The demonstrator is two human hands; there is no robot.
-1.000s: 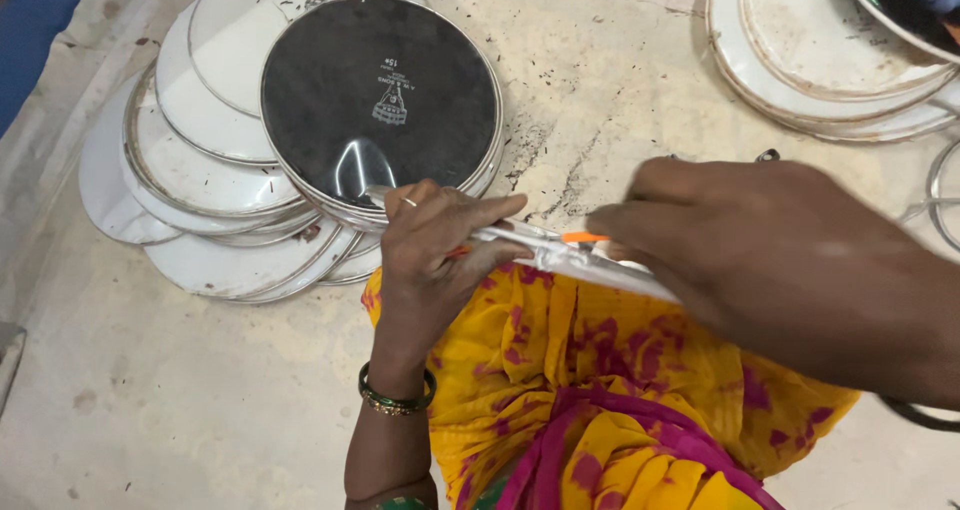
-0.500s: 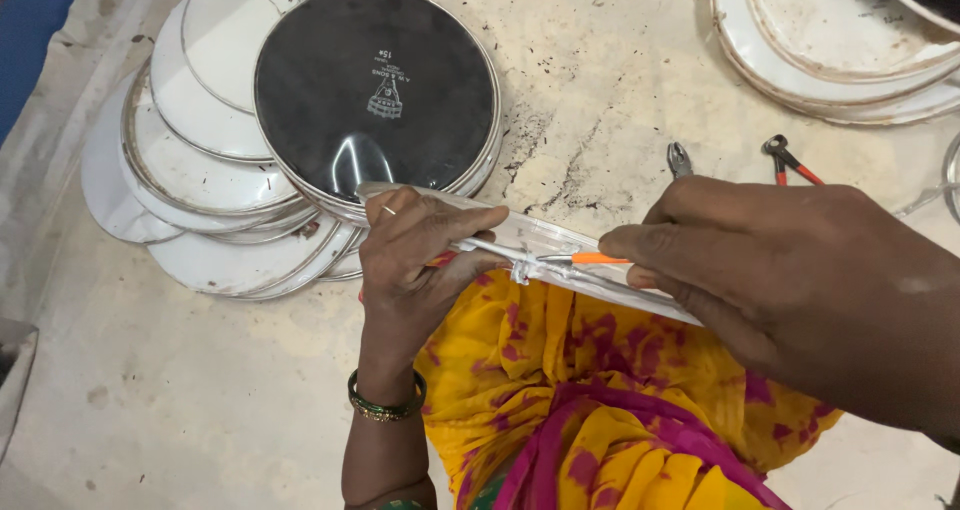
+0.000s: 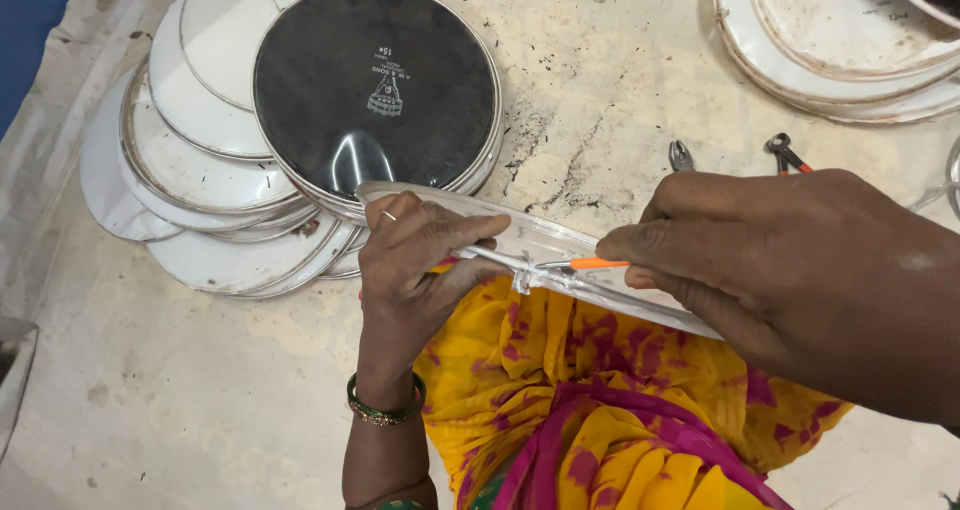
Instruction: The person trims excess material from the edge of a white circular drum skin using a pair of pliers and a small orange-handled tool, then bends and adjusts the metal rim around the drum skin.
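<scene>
While the left hand [image 3: 415, 270] clamps the near rim of a clear round drumhead [image 3: 545, 255], fingers curled over the top and thumb underneath, the disc sits tilted edge-on across the lap, w/ the yellow-and-magenta cloth [image 3: 560, 390] below it. That grip looks meant to steady the hoop so the edge faces up for work. Just right of the left hand, the right hand [image 3: 790, 270] is closed round a thin tool w/ an orange handle [image 3: 598, 263], fingertips pinched on it; its metal tip lies along the drumhead rim, pointing at the left hand's thumb, prob. to press or tuck the film at the seam. Can't tell exactly what the tip touches.

Beyond the drumhead, on the dusty floor [image 3: 200, 390], a black drumhead [image 3: 375, 85] tops a fanned stack of white ones [image 3: 190, 170], close enough for easy reach. Farther off to the right of the drumhead, pliers w/ orange grips [image 3: 785, 152] and another small metal tool [image 3: 681, 155] lie apart from both hands. A 2nd stack of white heads [image 3: 840, 40] sits past those. A green bangle [image 3: 385, 410] circles the left wrist.
</scene>
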